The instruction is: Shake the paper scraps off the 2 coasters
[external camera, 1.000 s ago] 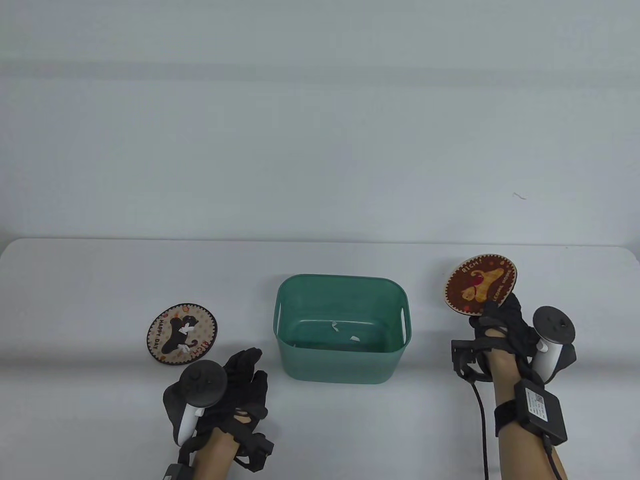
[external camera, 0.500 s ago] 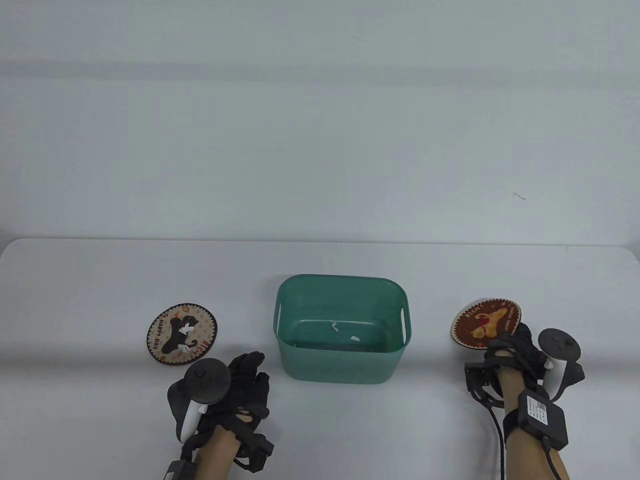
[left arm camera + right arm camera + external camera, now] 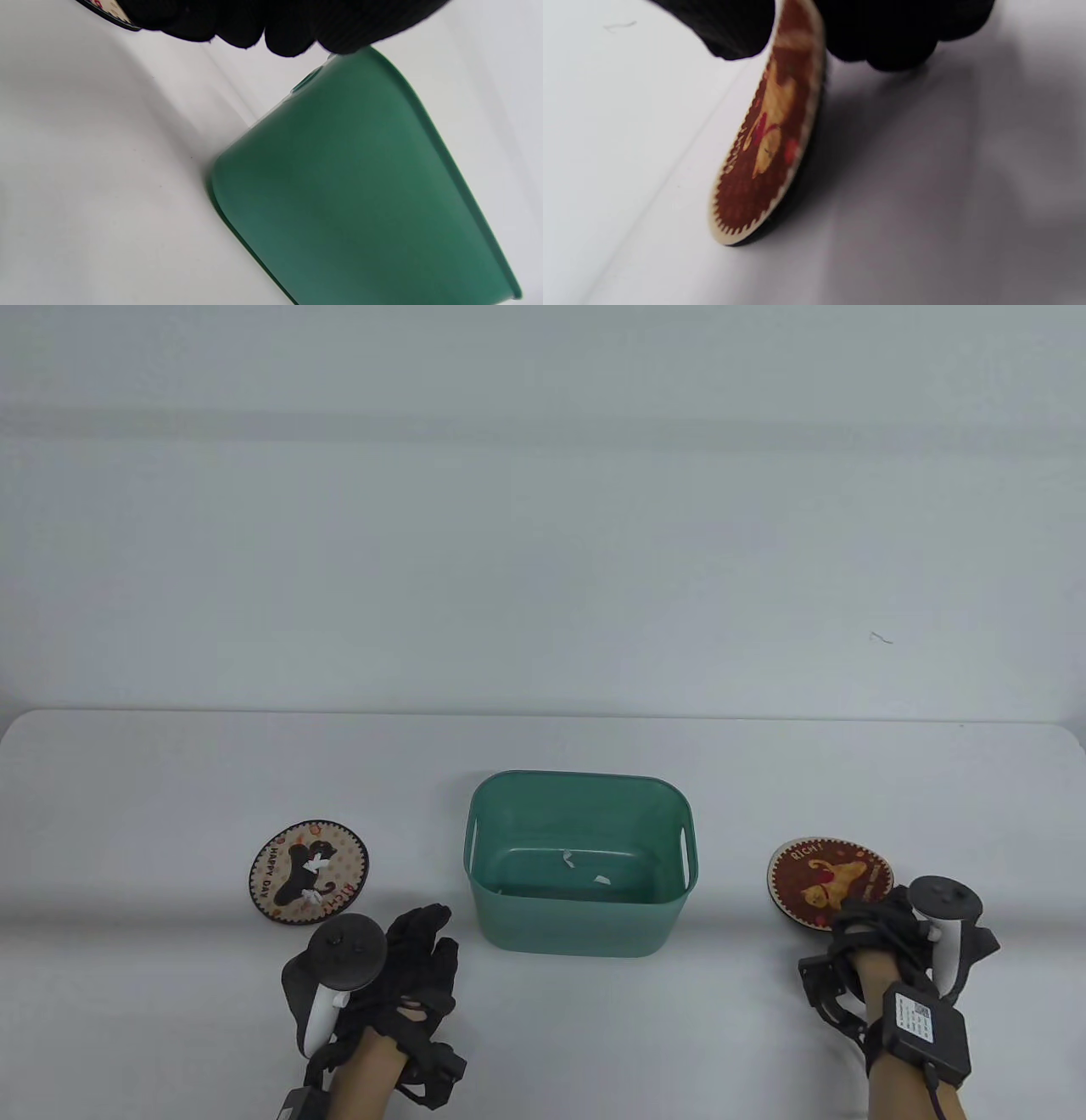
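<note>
A pale coaster (image 3: pixel 309 872) with a black dog picture lies flat on the table left of the bin, with white paper scraps (image 3: pixel 316 864) on it. My left hand (image 3: pixel 422 943) hovers just right of that coaster, fingers relaxed and holding nothing. In the left wrist view its fingertips (image 3: pixel 254 29) hang above the table beside the bin. My right hand (image 3: pixel 859 914) pinches the near edge of a brown coaster (image 3: pixel 827 882) with no scraps on it. In the right wrist view the brown coaster (image 3: pixel 770 140) slants down with its far edge at the table.
A green plastic bin (image 3: pixel 581 933) stands mid-table between the coasters, with two white scraps (image 3: pixel 567 861) on its floor. Its outer wall (image 3: pixel 360 190) fills much of the left wrist view. The white table (image 3: pixel 170 780) ends at a pale wall behind.
My right hand has brought the brown coaster down from a raised, upright tilt to nearly flat on the table, nearer to me. The left hand has barely shifted.
</note>
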A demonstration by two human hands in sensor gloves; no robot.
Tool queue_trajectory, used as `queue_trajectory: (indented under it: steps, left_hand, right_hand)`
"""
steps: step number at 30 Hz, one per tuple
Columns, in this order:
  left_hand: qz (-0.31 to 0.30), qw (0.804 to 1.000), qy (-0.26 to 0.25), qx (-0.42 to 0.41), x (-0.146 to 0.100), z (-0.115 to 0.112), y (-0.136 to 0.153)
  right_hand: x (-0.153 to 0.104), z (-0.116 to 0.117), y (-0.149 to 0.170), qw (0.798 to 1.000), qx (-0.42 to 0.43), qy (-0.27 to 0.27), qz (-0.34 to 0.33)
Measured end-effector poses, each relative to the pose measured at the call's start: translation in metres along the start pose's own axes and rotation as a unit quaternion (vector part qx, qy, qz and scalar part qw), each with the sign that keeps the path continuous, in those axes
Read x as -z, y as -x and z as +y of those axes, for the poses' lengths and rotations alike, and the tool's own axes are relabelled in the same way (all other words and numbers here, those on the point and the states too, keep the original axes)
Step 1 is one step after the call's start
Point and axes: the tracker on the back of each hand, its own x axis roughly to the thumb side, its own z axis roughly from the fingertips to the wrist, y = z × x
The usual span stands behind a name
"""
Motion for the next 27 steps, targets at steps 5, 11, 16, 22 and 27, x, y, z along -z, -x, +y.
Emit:
queue_trajectory:
  steps: [5, 11, 16, 22, 27]
  left_hand:
    - [0.009, 1.000, -0.002, 0.003, 0.003, -0.001, 0.007]
    - [0.016, 1.000, -0.004, 0.007, 0.005, -0.003, 0.015]
    - [0.021, 1.000, -0.009, -0.015, 0.006, -0.001, 0.019]
    - [0.052, 0.997, -0.042, -0.039, 0.013, 0.016, 0.027]
    - [0.097, 0.987, -0.109, -0.063, 0.021, 0.053, 0.047]
  right_hand:
    - [-0.021, -0.012, 0.001, 0.996, -0.070, 0.048, -0.037]
    - [-0.071, -0.018, -0.017, 0.984, -0.036, 0.049, -0.165]
    - [-0.121, -0.003, -0.037, 0.962, -0.049, 0.009, -0.269]
    - [-0.168, 0.024, -0.049, 0.941, -0.079, -0.051, -0.326]
    - [-0.191, 0.048, -0.044, 0.930, -0.131, -0.111, -0.325]
